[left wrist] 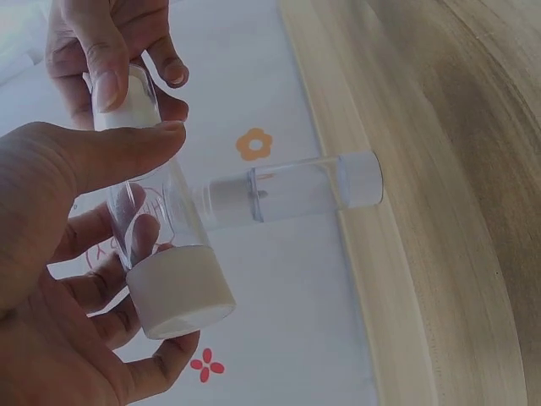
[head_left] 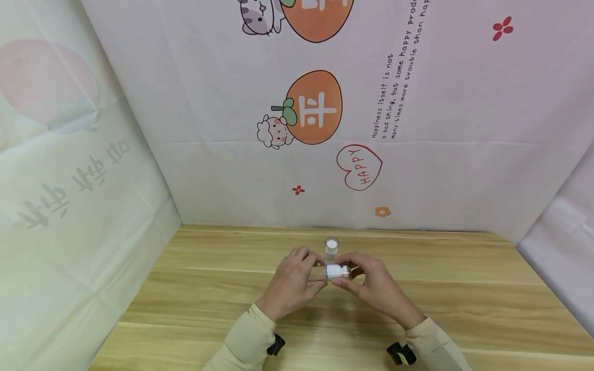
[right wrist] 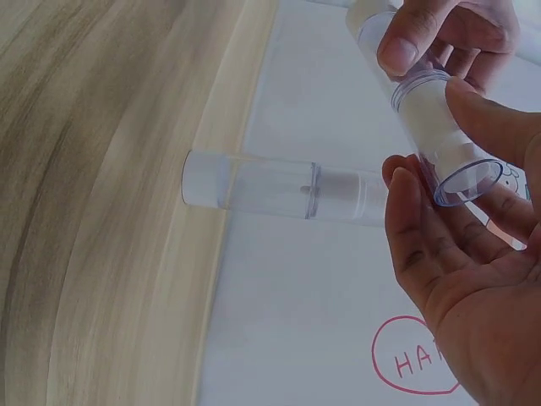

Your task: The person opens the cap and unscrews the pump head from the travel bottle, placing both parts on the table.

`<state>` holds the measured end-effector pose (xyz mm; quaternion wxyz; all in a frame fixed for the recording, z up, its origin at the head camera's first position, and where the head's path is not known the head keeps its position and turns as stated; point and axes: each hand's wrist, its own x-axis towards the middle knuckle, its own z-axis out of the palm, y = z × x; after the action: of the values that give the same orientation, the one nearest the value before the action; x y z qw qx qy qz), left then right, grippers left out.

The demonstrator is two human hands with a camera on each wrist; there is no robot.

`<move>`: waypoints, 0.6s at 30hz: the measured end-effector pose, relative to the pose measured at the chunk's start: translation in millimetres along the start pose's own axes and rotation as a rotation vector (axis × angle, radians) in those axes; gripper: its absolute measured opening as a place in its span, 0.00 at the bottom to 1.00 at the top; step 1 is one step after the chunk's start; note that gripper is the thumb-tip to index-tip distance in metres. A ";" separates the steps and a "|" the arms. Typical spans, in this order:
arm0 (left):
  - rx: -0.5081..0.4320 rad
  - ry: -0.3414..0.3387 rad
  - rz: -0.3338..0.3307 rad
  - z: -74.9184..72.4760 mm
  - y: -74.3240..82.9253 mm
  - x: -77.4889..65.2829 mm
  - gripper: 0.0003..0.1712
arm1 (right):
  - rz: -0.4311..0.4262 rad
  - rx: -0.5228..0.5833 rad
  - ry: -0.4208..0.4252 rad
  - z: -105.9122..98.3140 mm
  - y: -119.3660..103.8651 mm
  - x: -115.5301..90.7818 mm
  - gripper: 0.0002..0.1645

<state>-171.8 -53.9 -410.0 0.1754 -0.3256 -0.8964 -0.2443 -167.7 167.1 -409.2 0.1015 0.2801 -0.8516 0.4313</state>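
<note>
Both hands hold a clear pump bottle [head_left: 337,271] sideways above the table. My left hand [head_left: 292,281] grips its transparent body, with the thumb across the top and the fingers underneath; the white base [left wrist: 182,292] sticks out past them. At the other end, my right hand [head_left: 378,286] pinches the clear cap [right wrist: 469,179] between thumb and fingers, and a white pump part [right wrist: 429,118] shows through it. Just beyond the hands, a second clear bottle [head_left: 331,251] of the same kind stands upright, its white base [left wrist: 362,179] on the table.
The wood-grain table [head_left: 209,288] meets a white printed cloth [head_left: 223,170] along its back edge. Another cloth panel [head_left: 60,206] hangs at the left. Black straps [head_left: 401,354] hang by the wrists below the sleeves.
</note>
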 end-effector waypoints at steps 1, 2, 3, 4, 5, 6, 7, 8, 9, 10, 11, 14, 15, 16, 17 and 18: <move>-0.005 -0.003 0.003 0.0 -0.4 -0.3 0.21 | -0.002 0.003 0.000 0.2 0.1 -0.1 0.19; -0.009 -0.008 0.005 0.2 -0.8 -0.7 0.21 | -0.004 0.006 0.001 0.3 0.2 -0.2 0.19; -0.013 -0.016 0.007 0.4 -1.5 -1.0 0.21 | -0.007 0.010 0.003 0.5 0.4 -0.4 0.19; -0.018 -0.024 0.007 0.3 -1.9 -1.4 0.21 | -0.010 0.014 0.005 0.6 0.8 -0.6 0.18; -0.022 -0.034 0.006 0.4 -2.5 -1.8 0.22 | -0.013 0.015 0.007 0.7 1.0 -0.9 0.18; -0.025 -0.045 0.006 0.4 -3.0 -2.1 0.21 | -0.015 0.017 0.009 0.7 1.2 -1.2 0.18; -0.029 -0.057 0.004 0.1 -3.3 -2.6 0.21 | -0.016 0.018 0.010 0.8 1.3 -1.5 0.18; -0.033 -0.069 0.001 0.0 -3.7 -2.9 0.21 | -0.018 0.020 0.010 0.9 1.3 -1.7 0.18; -0.040 -0.079 -0.002 -0.6 -3.8 -3.0 0.21 | -0.019 0.021 0.011 0.9 1.4 -2.0 0.18; -0.045 -0.089 -0.005 -1.1 -3.9 -3.0 0.21 | -0.019 0.024 0.012 1.0 1.5 -2.2 0.18; -0.051 -0.100 -0.008 -1.6 -4.1 -3.0 0.21 | -0.020 0.024 0.013 0.9 1.4 -2.4 0.17; -0.072 -0.124 -0.012 -3.6 -4.4 -2.3 0.21 | -0.025 0.029 0.018 0.5 1.1 -2.7 0.17; -0.074 -0.131 -0.013 -4.3 -4.4 -1.9 0.20 | -0.027 0.028 0.020 0.2 1.0 -2.7 0.17; -0.075 -0.138 -0.013 -4.8 -4.6 -1.7 0.20 | -0.029 0.029 0.020 0.0 0.9 -2.7 0.17; -0.075 -0.142 -0.013 -5.5 -4.5 -1.4 0.20 | -0.030 0.029 0.022 -0.2 0.7 -2.6 0.17; -0.071 -0.146 -0.011 -5.9 -4.5 -1.1 0.20 | -0.032 0.029 0.023 -0.4 0.6 -2.6 0.17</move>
<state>-173.1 -60.7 -407.1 0.0967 -0.3436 -0.8993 -0.2526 -165.9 168.7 -410.4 0.1144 0.2900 -0.8395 0.4449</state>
